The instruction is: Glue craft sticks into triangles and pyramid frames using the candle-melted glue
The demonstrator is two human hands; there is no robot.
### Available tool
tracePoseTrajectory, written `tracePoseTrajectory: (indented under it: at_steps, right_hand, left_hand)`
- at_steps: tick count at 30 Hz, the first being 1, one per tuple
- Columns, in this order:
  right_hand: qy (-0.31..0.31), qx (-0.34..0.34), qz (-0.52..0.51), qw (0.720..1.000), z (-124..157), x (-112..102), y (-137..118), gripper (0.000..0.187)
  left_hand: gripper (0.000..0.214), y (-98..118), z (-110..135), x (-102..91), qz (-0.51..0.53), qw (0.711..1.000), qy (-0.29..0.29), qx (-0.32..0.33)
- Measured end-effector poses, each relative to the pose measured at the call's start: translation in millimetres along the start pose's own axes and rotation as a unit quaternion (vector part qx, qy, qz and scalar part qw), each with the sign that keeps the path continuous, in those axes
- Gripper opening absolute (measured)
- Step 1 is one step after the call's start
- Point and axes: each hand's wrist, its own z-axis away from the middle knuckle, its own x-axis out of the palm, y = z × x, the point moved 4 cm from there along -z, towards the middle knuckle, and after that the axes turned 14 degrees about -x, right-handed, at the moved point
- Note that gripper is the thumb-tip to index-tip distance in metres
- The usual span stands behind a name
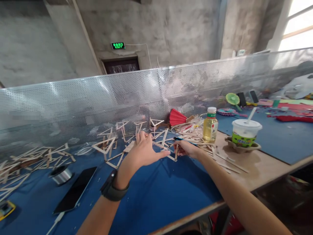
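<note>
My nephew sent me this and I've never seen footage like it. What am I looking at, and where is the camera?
No machine here: the single picture comes from a camera on a person's head, looking down at their own bare hands. The left hand, watch at the wrist, lies spread over wooden stick frames; the right hand pinches a stick triangle. On the table also are a dark phone, a bottle of yellow liquid, a lidded cup with a straw and a red paper fan.
</note>
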Motion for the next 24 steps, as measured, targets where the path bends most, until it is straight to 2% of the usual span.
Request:
tracePoseTrajectory:
  at_steps: [2, 5, 7, 13, 17, 21, 24]
  right_hand:
    - [-0.001, 0.024, -0.003, 1.0, 1, -4, 1, 0.019]
    - [0.003, 0.047, -0.007, 0.999, 0, -11, 4, 0.023]
    - [0.0, 0.051, -0.011, 0.999, -1, -12, 6, 0.025]
    - [-0.012, 0.048, -0.03, 0.998, -4, -13, 9, 0.027]
    - [-0.011, 0.045, -0.042, 0.998, -4, -17, 9, 0.025]
    - [-0.038, 0.04, -0.064, 0.996, -8, -23, 4, 0.049]
    - [0.022, 0.012, 0.047, 0.999, -26, -33, -11, 0.058]
  left_hand:
    - [0.126, 1, -3, 2.6, -0.024, 1.0, -0.012, -0.014]
    - [0.132, 7, -7, 7.1, -0.027, 0.995, -0.091, 0.033]
    - [0.13, 15, -10, 8.3, -0.009, 0.991, -0.121, 0.061]
    - [0.106, 36, -22, 15.5, 0.071, 0.989, -0.088, 0.092]
    - [0.108, 40, -25, 20.3, 0.106, 0.987, -0.067, 0.096]
    - [0.109, 41, -21, 16.4, 0.099, 0.99, -0.055, 0.087]
    - [0.11, 35, -18, 12.6, 0.081, 0.992, -0.059, 0.08]
